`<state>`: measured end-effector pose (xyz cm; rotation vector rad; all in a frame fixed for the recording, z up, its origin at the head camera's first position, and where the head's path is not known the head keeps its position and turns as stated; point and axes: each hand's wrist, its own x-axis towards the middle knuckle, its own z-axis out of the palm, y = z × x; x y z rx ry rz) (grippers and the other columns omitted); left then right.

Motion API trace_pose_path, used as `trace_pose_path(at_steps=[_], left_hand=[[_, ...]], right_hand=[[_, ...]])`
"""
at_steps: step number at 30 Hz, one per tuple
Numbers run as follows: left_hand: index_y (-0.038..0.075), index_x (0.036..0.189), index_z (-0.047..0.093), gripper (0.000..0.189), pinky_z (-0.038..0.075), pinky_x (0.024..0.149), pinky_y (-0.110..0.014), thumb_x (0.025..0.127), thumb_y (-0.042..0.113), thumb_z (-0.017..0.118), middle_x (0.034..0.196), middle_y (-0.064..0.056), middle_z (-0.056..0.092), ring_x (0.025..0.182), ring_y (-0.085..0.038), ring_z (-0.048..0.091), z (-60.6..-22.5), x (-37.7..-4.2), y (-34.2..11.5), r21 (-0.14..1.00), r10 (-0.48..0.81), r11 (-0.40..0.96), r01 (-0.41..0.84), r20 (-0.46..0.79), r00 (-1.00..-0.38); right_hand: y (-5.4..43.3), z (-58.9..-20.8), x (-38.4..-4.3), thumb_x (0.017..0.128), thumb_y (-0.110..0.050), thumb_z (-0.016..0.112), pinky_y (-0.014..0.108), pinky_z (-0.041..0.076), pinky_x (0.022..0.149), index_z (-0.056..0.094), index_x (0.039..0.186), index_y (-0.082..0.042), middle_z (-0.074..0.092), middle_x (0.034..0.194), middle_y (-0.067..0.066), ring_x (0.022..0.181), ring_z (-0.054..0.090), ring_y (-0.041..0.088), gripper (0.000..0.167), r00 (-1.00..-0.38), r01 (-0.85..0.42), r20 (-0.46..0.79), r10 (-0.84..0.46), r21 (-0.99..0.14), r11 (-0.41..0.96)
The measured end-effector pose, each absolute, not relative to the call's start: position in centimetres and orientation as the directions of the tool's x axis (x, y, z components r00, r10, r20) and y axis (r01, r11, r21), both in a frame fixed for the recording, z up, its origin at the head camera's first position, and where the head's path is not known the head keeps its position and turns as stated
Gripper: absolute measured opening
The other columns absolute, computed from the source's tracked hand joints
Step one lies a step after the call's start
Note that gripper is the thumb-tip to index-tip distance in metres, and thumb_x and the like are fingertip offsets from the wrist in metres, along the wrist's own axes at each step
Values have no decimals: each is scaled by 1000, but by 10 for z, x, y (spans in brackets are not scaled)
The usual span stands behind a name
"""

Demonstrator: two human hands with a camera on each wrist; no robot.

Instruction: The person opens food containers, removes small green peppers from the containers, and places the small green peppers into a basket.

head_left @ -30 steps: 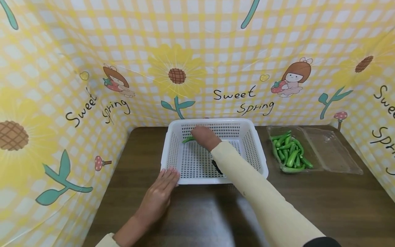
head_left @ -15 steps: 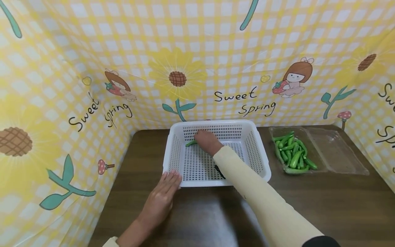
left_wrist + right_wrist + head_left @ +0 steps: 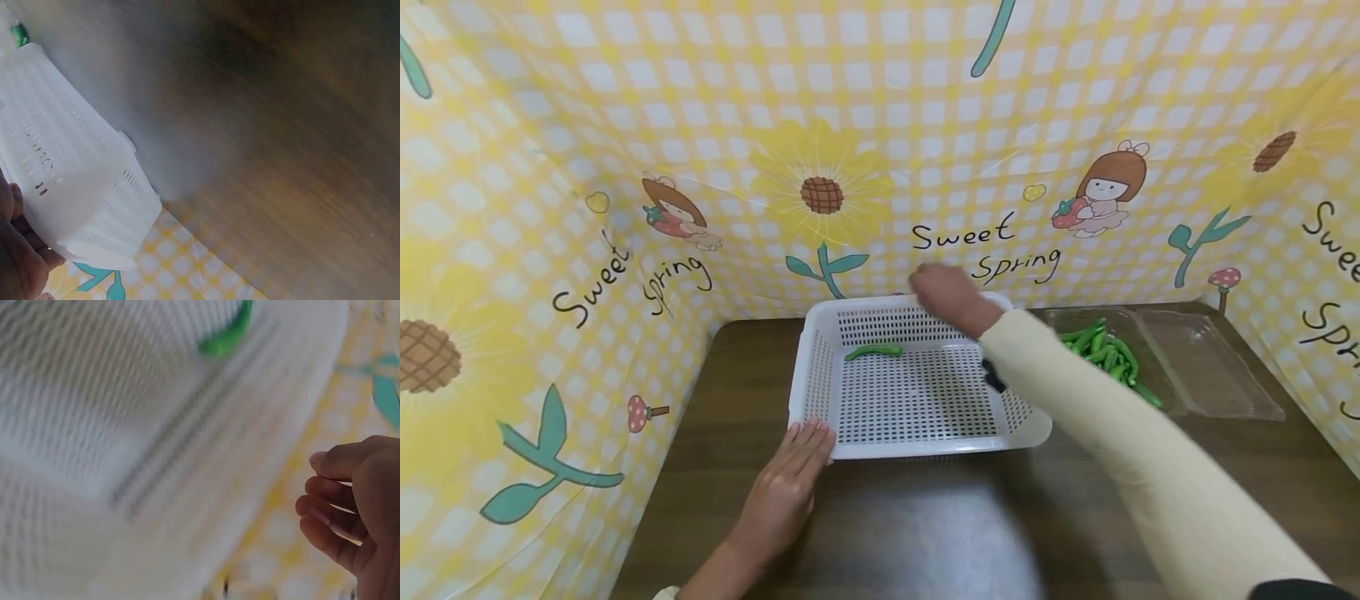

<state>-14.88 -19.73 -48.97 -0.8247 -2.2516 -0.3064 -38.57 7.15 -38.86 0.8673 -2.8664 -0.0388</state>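
A white perforated plastic basket point(image 3: 917, 446) stands on the table. My left hand point(image 3: 792, 471) grips its front left corner, fingers over the rim; the left wrist view shows this hand point(image 3: 22, 250) at the basket's outer wall point(image 3: 69, 150). One green chili pepper point(image 3: 874, 352) lies on the basket floor near the back left. Above the back rim is my right hand point(image 3: 951, 296), blurred in the head view. The right wrist view shows that hand point(image 3: 350, 500) holding nothing, its fingers loosely bent and apart from the basket point(image 3: 187, 506).
To the right lies a clear plastic clamshell box point(image 3: 1165, 392) heaped with green chili peppers point(image 3: 1105, 350), its lid point(image 3: 1210, 367) folded out to the right. My right sleeve point(image 3: 1097, 417) covers part of it. A yellow checked cloth point(image 3: 880, 167) surrounds the brown table point(image 3: 910, 517).
My right hand has let go of the chili pepper on the basket floor and risen up and to the right, over the back rim. My left hand stays at the basket corner.
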Motion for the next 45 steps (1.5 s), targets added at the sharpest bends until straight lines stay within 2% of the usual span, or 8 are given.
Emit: trace_pose_path(at_steps=[7, 11, 18, 22, 32, 35, 40, 45], left_hand=[[-8, 119, 71, 50, 57, 100, -56, 114, 16, 27, 121, -26, 72, 114, -38, 72, -489, -149, -196, -23, 475, 761, 649, 701, -532], [-7, 119, 71, 47, 57, 101, -55, 114, 16, 30, 121, -25, 72, 114, -37, 72, -488, -149, -198, -23, 466, 765, 644, 709, -528], [-6, 122, 70, 46, 54, 106, -53, 113, 16, 31, 123, -24, 72, 117, -37, 71, -493, -149, -198, -23, 466, 767, 642, 708, -531], [-7, 120, 71, 48, 56, 101, -55, 114, 17, 30, 121, -24, 72, 114, -38, 72, -495, -150, -198, -30, 455, 762, 647, 736, -502], [-6, 122, 70, 50, 57, 101, -55, 114, 19, 28, 124, -24, 72, 117, -37, 71, -492, -147, -199, 2, 450, 785, 620, 686, -572], [-6, 121, 71, 50, 57, 101, -55, 114, 19, 28, 123, -24, 72, 117, -37, 71, -492, -146, -199, 1, 450, 785, 619, 686, -572], [-6, 120, 71, 47, 57, 100, -54, 114, 17, 31, 121, -23, 73, 114, -36, 72, -495, -149, -197, -28, 460, 765, 644, 723, -515], [-6, 121, 71, 46, 57, 100, -55, 113, 16, 31, 121, -23, 73, 115, -36, 72, -495, -150, -197, -32, 459, 765, 643, 728, -509]], right_hand=[[188, -370, -392, 100, -9, 55, 44, 55, 57, 66, 89, -6, 67, 86, 12, 67, 60, 27, 16, -868, -458, 185, -461, 62, 887], [252, -385, -383, 99, -6, 58, 43, 52, 55, 62, 81, -6, 63, 76, 11, 64, 57, 25, 18, -899, -425, 85, -429, 65, 903], [324, -409, -366, 100, -1, 55, 39, 45, 59, 63, 83, -4, 59, 78, 10, 68, 54, 23, 19, -889, -455, -60, -454, -1, 891], [337, -422, -362, 94, 2, 65, 44, 52, 63, 68, 96, -1, 63, 88, 12, 75, 61, 26, 5, -870, -490, -46, -491, -26, 871], [333, -452, -367, 83, 11, 75, 50, 62, 78, 75, 105, -4, 72, 110, 17, 101, 70, 36, 27, -762, -646, 29, -647, 34, 762], [332, -457, -372, 80, 12, 77, 49, 63, 79, 77, 100, -5, 74, 103, 12, 98, 71, 33, 26, -729, -682, 32, -684, 48, 730], [336, -461, -374, 79, 12, 78, 48, 63, 79, 76, 95, -7, 74, 96, 9, 93, 71, 30, 24, -709, -702, 20, -705, 74, 709], [335, -457, -373, 83, 12, 73, 42, 59, 69, 73, 95, -9, 69, 91, 7, 85, 68, 24, 23, -754, -657, 23, -656, -18, 754]])
